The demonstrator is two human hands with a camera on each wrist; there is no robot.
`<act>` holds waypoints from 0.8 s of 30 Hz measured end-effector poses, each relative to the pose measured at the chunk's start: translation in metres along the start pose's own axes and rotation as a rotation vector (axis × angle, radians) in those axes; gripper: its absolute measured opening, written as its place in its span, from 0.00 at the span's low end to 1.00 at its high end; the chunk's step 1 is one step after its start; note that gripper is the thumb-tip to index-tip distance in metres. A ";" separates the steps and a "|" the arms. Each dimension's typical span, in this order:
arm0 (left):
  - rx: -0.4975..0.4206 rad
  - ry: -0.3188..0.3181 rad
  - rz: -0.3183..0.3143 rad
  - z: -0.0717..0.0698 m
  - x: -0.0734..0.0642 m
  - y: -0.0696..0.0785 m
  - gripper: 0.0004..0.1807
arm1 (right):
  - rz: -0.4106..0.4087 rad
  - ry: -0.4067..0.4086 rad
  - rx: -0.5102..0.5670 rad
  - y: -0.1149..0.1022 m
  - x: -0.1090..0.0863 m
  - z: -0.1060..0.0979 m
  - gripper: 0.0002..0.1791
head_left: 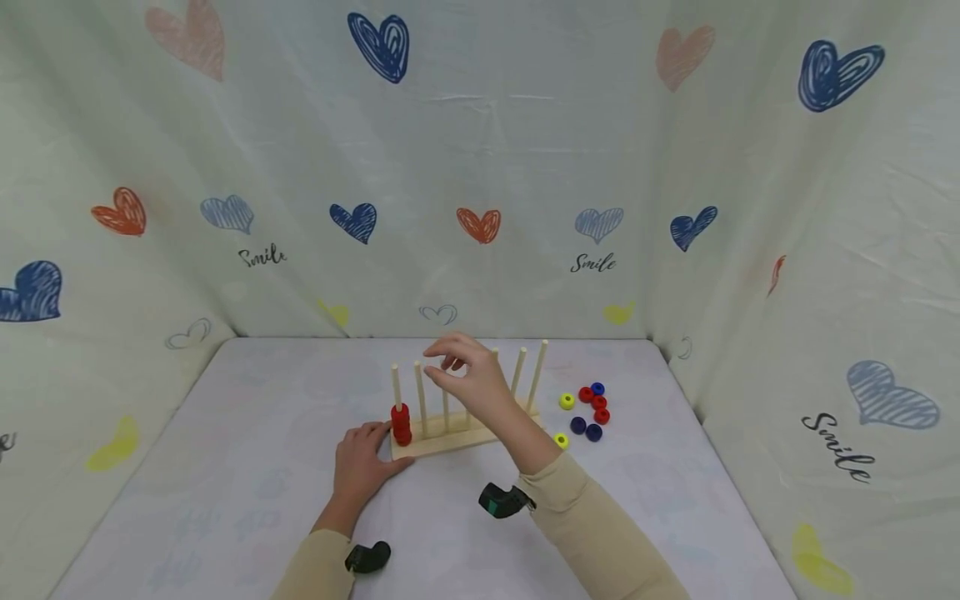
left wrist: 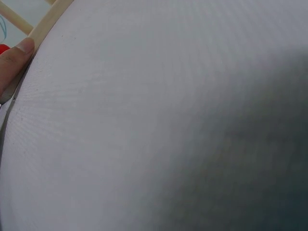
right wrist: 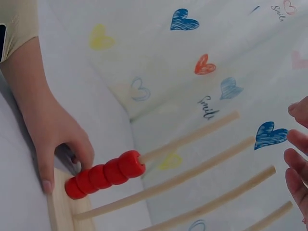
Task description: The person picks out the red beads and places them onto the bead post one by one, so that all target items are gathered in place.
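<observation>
The right hand [head_left: 474, 379] hovers by the wooden peg rack [head_left: 442, 442] at centre frame, thumb and fingers parted, no bead visible between; the left hand [head_left: 362, 462] pinches the rack's left end, best held firm; red beads [head_left: 401, 425] stack on the leftmost peg [head_left: 397, 385]; loose beads [head_left: 598, 402], right of centre, should slide on level.

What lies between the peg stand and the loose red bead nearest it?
One loose yellow bead lies between the peg stand and that red bead; the head view shows it.
</observation>
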State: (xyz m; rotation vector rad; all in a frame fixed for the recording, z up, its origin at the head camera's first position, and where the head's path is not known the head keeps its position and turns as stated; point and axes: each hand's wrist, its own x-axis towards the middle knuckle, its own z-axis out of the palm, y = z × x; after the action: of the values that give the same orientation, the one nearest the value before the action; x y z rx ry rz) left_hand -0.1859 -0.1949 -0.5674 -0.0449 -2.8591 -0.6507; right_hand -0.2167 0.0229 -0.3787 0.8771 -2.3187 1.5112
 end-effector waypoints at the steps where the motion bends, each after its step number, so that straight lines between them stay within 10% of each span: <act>1: 0.001 0.003 0.000 0.000 0.000 0.000 0.44 | 0.006 0.006 0.002 0.001 -0.001 -0.001 0.09; 24: -0.008 -0.007 -0.011 -0.002 0.000 0.001 0.44 | 0.083 0.139 0.079 0.028 -0.032 -0.022 0.09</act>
State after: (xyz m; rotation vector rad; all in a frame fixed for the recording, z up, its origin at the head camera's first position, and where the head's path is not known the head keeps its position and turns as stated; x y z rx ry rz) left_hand -0.1851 -0.1943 -0.5653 -0.0329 -2.8659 -0.6653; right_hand -0.2103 0.0619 -0.4062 0.6777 -2.2353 1.6515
